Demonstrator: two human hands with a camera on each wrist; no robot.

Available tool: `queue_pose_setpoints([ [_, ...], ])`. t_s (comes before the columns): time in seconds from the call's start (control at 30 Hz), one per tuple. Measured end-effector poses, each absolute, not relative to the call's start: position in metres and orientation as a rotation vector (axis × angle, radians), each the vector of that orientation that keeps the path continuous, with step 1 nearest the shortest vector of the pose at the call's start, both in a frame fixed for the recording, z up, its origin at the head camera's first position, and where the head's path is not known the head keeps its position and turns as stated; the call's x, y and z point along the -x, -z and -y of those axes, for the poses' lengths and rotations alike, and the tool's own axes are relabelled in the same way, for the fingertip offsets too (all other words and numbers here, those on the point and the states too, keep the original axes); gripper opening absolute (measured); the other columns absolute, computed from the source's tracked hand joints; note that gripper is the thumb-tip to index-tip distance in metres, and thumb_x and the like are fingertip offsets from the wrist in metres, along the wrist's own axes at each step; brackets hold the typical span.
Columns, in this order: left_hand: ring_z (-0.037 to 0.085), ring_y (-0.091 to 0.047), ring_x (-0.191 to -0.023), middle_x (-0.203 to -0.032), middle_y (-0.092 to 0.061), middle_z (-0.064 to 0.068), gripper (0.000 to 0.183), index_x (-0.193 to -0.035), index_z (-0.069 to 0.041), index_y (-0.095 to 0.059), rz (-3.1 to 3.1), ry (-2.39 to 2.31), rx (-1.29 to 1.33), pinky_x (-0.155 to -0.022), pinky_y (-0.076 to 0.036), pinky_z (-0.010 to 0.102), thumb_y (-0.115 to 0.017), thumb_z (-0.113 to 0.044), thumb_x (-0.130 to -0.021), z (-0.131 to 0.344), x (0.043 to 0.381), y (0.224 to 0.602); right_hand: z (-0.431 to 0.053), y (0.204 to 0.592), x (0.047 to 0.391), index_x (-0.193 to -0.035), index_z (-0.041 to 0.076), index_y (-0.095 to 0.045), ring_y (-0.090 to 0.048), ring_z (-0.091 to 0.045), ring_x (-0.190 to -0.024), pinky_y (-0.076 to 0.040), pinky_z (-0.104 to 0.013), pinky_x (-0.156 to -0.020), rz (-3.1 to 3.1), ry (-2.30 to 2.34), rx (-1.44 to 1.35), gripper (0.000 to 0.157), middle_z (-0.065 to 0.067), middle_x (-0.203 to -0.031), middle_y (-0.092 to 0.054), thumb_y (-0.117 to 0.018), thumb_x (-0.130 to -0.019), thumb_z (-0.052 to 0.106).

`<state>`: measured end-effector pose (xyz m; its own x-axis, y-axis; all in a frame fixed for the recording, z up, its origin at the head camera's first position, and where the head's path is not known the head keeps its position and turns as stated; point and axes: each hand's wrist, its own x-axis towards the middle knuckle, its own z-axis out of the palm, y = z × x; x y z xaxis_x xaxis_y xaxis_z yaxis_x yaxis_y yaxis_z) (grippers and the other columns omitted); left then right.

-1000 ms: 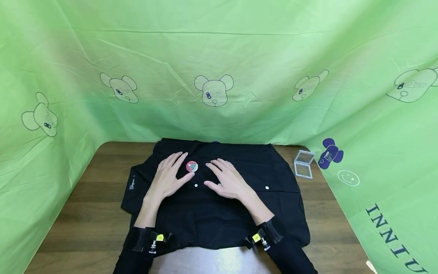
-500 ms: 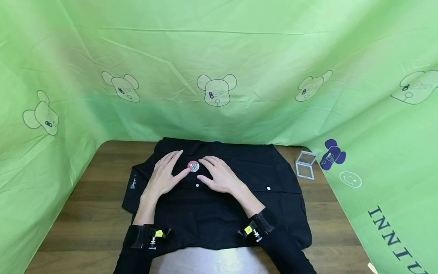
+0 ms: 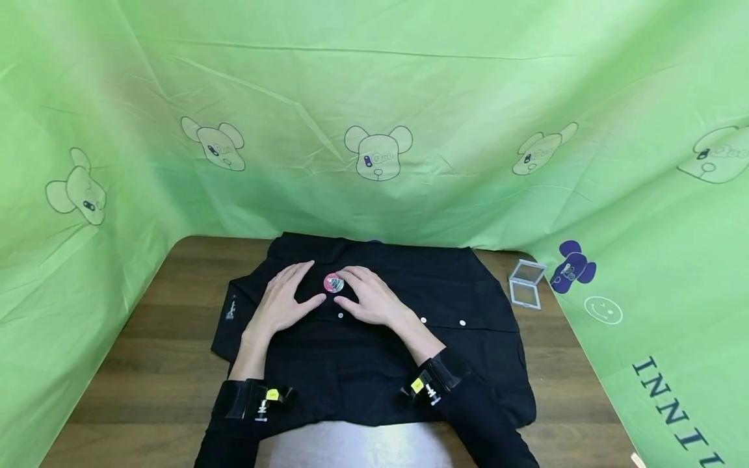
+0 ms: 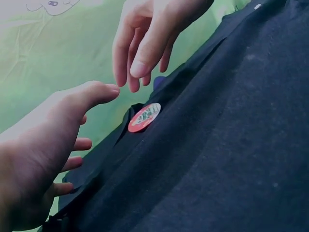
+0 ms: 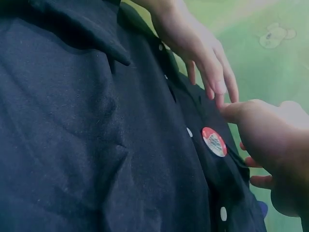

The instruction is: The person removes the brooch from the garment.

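Observation:
A black short-sleeved shirt with white buttons lies spread across the table, its collar at the left. On it rests a round badge, red-edged with a green and white tree-like picture. My left hand is held over the shirt left of the badge, fingers extended and thumb pointing toward it. My right hand is on the badge's other side, fingertips right at its edge in the head view. Both wrist views show the badge lying on the cloth below the hands, with nothing held in either.
A small clear case with pale frames stands open at the table's right edge. The wooden table shows on both sides of the shirt. A green printed curtain encloses the back and sides.
My right hand has moved left, closer to the badge. My left hand has shifted slightly and stays beside it. The head view has turned a little; the badge lies in the same place.

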<state>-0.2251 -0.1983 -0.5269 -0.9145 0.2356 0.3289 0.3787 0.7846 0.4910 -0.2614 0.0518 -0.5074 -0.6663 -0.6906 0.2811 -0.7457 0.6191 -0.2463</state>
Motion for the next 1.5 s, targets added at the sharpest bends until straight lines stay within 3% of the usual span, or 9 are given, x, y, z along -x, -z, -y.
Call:
queue_pose_setpoints([
  [0.47,0.036,-0.036,-0.142,-0.153,-0.049,0.015,0.078,-0.154,-0.01,-0.05,2.76,0.783,0.516,-0.111,-0.03,0.063,-0.067,-0.056,-0.093,0.185,0.225,0.533,-0.037,0.52,0.274,-0.129,0.002,-0.07,-0.051,-0.028,-0.129,-0.042,-0.05,-0.108,2.594,-0.42,-1.221,0.045,-0.013,-0.131,-0.065,-0.073,-0.094,0.029],
  [0.77,0.035,-0.036,-0.142,-0.153,-0.05,0.014,0.077,-0.153,-0.01,-0.052,2.748,0.782,0.514,-0.111,-0.03,0.063,-0.068,-0.056,-0.093,0.185,0.224,0.535,-0.032,0.529,0.277,-0.126,0.009,-0.073,-0.053,-0.025,-0.125,-0.045,-0.048,-0.105,2.608,-0.348,-1.16,0.041,-0.008,-0.129,-0.066,-0.074,-0.093,0.034],
  [1.5,0.035,-0.04,-0.14,-0.15,-0.053,0.013,0.072,-0.15,-0.009,-0.056,2.713,0.779,0.534,-0.109,-0.033,0.062,-0.07,-0.051,-0.093,0.183,0.224,0.535,-0.024,0.534,0.279,-0.121,0.009,-0.076,-0.057,-0.024,-0.118,-0.049,-0.043,-0.098,2.634,-0.362,-1.074,0.036,-0.007,-0.123,-0.069,-0.071,-0.096,0.035],
])
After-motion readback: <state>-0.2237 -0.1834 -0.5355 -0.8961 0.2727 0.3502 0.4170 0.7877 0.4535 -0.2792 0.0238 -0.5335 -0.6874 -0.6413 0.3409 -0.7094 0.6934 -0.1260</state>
